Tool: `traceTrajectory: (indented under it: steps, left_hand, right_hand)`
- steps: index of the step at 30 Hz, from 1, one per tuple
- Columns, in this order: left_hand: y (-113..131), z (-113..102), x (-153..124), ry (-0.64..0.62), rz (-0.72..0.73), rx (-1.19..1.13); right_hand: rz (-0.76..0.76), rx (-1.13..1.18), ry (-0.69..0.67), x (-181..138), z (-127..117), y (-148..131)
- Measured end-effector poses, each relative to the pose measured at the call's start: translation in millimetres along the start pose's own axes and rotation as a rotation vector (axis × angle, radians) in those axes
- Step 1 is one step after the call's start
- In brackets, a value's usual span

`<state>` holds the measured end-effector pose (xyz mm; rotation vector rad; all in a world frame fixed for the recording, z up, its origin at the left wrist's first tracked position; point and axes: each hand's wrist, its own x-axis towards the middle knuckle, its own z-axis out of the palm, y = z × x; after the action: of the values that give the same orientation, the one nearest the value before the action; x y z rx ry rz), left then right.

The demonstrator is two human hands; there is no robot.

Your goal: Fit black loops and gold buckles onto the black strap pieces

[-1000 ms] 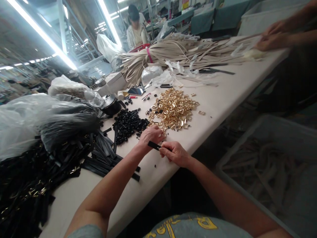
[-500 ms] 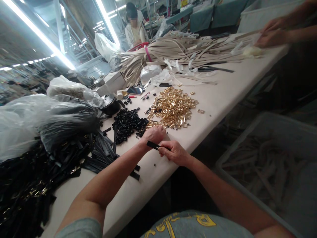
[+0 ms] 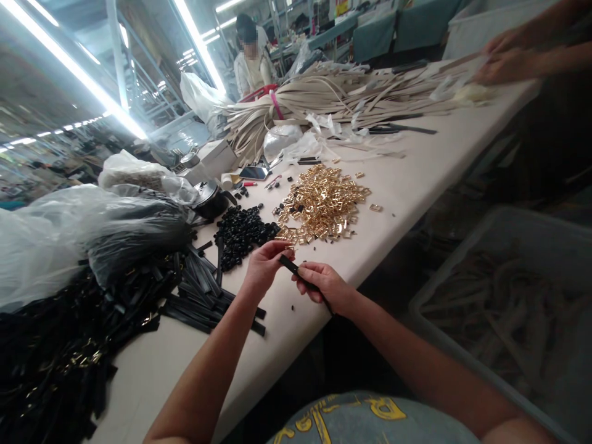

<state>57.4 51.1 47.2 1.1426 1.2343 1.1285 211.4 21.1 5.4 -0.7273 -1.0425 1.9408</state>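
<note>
In my right hand [image 3: 324,285] a short black strap [image 3: 292,266] is gripped between thumb and fingers, its far end pointing up and left and its tail hanging below the hand. My left hand [image 3: 266,265] pinches a small gold buckle [image 3: 290,248] close to that far end; the fingers partly hide it. Just beyond my hands lies a heap of gold buckles [image 3: 324,200]. Left of it is a pile of small black loops [image 3: 243,234].
More black straps [image 3: 203,290] lie left of my left arm, beside a large dark heap with buckles [image 3: 60,351] and plastic bags [image 3: 92,222]. Beige strips [image 3: 324,92] are bundled at the back. A co-worker's hands [image 3: 509,61] are at far right, above a bin [image 3: 499,296].
My left hand has come back from the edge of the buckle heap to the strap's end, with a gold buckle at its fingertips. The strap in my right hand has tilted.
</note>
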Motion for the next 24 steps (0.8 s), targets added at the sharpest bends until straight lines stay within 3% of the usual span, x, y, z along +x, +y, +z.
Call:
traceTrajectory:
  steps: [2,5,10,17,21,24]
  left_hand:
    - [3.0,-2.1,-9.7,0.038,0.005,-0.041]
    - [6.5,-7.2,-19.8,0.081,0.010,-0.061]
    - [22.2,-13.0,-32.0,0.026,0.020,-0.015]
    - [29.3,-8.6,-39.5,0.017,0.111,-0.017]
    - [33.2,-5.4,-47.7,-0.031,0.110,-0.023]
    - [40.4,-2.8,-53.3,-0.067,0.102,0.010]
  right_hand:
    - [0.025,0.037,-0.008,-3.5,5.2,0.4]
    - [-0.072,-0.059,0.038,-10.1,6.4,-2.0]
    - [-0.243,-0.233,0.199,-14.7,0.0,-9.2]
    - [-0.173,-0.090,0.002,-25.4,9.1,-12.3]
    - [-0.287,-0.099,0.236,-19.4,4.1,-14.4]
    - [-0.302,-0.194,0.227,-14.2,-0.8,-16.6]
